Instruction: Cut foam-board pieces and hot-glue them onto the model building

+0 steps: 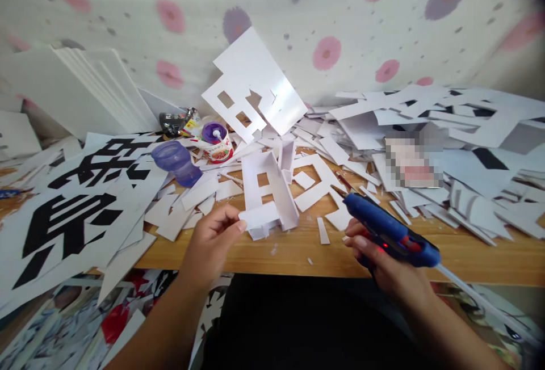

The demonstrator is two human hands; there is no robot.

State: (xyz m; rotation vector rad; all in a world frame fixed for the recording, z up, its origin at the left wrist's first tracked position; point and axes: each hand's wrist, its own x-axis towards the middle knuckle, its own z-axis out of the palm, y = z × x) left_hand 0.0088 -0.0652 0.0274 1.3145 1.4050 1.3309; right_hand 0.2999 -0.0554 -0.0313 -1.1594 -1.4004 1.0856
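Observation:
Between thumb and fingers, my left hand (215,238) pinches a small white strip of board (260,215). The strip is at the near end of a white board frame (287,200) with raised side walls, which lies on the table; whether they touch I cannot tell. My right hand (378,259) is wrapped round a blue glue gun (383,222). Its nozzle points left, toward the frame, and a red light glows on its body. A clear glue stick (477,299) sticks out of its back end. Right of the frame lies a flat white cut-out (317,180).
White board scraps (426,188) cover much of the wooden table (255,259). A sheet with black characters (80,205) lies at left. Behind it stand white boards (80,86), a purple plastic container (176,163) and a food tub (218,148). A large cut-out sheet (259,86) leans against the patterned curtain (293,7).

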